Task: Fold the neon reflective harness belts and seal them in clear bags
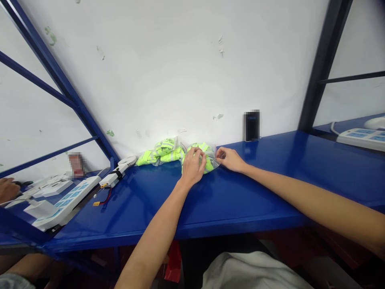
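A clear plastic bag (213, 163) with a fluorescent yellow-green reflective vest (208, 167) inside lies on the blue shelf, close to the wall. Over its left part is my left hand (193, 165), fingers bent and closed down on the bag. At the bag's right edge my right hand (231, 159) is closed in a pinch on the plastic. Just left of my hands, more bagged yellow-green vests (165, 152) are piled against the wall. My left hand covers part of the bag it touches.
A white handheld fan (128, 161) and a battery with yellow-plugged leads (104, 196) lie at the left, beside a white power strip (70, 200). A dark, blurred-out device (251, 126) leans on the wall. At far left shows another person's hand (8, 189).
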Available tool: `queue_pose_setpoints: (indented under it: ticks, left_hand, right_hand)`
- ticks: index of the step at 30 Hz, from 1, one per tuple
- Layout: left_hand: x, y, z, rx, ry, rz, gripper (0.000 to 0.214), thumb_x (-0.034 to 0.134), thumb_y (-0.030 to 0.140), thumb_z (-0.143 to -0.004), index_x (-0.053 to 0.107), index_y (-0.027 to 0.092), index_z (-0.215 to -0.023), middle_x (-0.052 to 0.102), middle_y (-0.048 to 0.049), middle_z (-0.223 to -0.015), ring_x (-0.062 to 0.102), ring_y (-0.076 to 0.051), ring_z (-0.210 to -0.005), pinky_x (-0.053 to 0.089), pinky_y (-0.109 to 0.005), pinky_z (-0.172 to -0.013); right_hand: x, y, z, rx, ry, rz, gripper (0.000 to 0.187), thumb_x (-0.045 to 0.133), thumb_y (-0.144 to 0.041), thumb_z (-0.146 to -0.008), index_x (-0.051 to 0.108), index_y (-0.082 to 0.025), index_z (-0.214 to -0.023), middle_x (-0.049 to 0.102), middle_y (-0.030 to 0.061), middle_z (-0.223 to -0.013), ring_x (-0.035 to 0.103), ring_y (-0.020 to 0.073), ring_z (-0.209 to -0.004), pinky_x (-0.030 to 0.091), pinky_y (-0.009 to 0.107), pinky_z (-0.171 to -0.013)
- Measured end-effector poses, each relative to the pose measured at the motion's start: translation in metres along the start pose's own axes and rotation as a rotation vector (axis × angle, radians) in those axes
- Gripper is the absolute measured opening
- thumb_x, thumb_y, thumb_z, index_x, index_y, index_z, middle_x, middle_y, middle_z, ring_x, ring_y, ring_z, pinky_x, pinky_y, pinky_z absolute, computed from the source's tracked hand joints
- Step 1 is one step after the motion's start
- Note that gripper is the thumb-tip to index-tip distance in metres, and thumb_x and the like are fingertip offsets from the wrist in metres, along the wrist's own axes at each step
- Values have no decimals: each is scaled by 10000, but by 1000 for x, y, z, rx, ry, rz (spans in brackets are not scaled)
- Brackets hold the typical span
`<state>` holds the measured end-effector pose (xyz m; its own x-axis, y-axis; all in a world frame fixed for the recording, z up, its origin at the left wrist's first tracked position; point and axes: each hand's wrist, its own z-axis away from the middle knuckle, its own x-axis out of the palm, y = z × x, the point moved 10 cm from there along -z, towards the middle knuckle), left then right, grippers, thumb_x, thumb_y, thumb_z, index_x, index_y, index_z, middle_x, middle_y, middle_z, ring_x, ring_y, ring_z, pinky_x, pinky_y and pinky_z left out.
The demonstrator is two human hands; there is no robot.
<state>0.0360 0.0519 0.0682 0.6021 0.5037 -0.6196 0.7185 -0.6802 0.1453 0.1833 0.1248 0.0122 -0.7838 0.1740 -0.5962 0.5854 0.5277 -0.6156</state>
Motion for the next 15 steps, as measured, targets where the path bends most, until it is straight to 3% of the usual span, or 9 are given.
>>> queue_pose_setpoints:
  ticks: [3, 6, 9, 11, 15]
  left_hand:
    - [-4, -26, 1, -119, 36, -41, 215, 354, 289, -976, 544, 192, -1004, 601, -82, -1008, 563, -203, -988, 434, -326, -888]
    - [-10, -66, 9, -321, 20, -191, 294, 327, 356, -976, 553, 185, -1053, 630, -105, -1023, 582, -234, -1004, 435, -351, -876]
    - [-6, -109, 26, -560, -185, -352, 513, 243, 537, -959, 602, 177, -1024, 668, -135, -945, 631, -296, -932, 451, -400, -808]
    - [1, -130, 39, -671, -347, -401, 688, 169, 665, -913, 644, 168, -938, 680, -168, -935, 644, -344, -915, 453, -429, -780]
    - [22, -134, 47, -607, -536, -340, 784, 120, 725, -878, 672, 168, -865, 686, -186, -992, 642, -363, -952, 446, -412, -766]
  right_hand:
    - [-8, -10, 3, -61, 54, 39, 113, 569, -149, -688, 580, -193, -791, 642, 6, -755, 554, 147, -663, 405, 248, -639]
    - [-1, -16, 6, -51, -21, -17, 105, 595, -243, -757, 641, -182, -830, 664, 16, -748, 577, 157, -657, 417, 256, -643]
    - [10, -12, 10, 36, -128, -78, 273, 573, -411, -829, 685, -168, -883, 679, 22, -709, 577, 156, -572, 423, 270, -618]
    - [17, -13, 11, 40, -197, -65, 351, 503, -462, -872, 674, -164, -793, 644, 14, -637, 560, 152, -531, 408, 270, -594]
    - [24, -12, 9, 39, -283, -33, 474, 386, -525, -918, 547, -182, -633, 542, -5, -528, 532, 147, -502, 375, 263, -561]
